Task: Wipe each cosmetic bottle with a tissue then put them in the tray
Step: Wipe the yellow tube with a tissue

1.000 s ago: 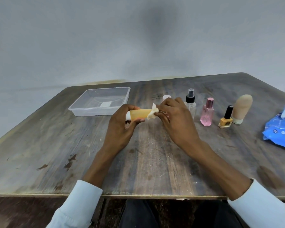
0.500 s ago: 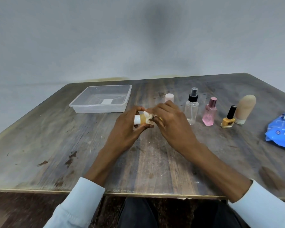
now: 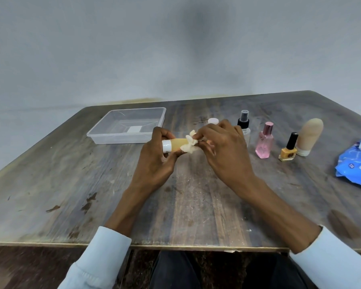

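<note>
My left hand holds an orange tube with a white cap sideways above the table, cap pointing left. My right hand pinches a crumpled white tissue against the tube's right part. The clear plastic tray stands behind and to the left, with only a white label inside. In a row to the right stand a white-capped bottle, mostly hidden by my right hand, a clear spray bottle, a pink perfume bottle, a yellow nail polish and a beige tube on its cap.
A blue pack of wipes lies at the right edge of the worn wooden table. A grey wall rises behind the table's far edge. The near table edge runs just above my sleeves.
The tissue slid along the tube toward the cap, then back to the right, so more orange tube shows again. Both hands stayed together over the table's middle.
</note>
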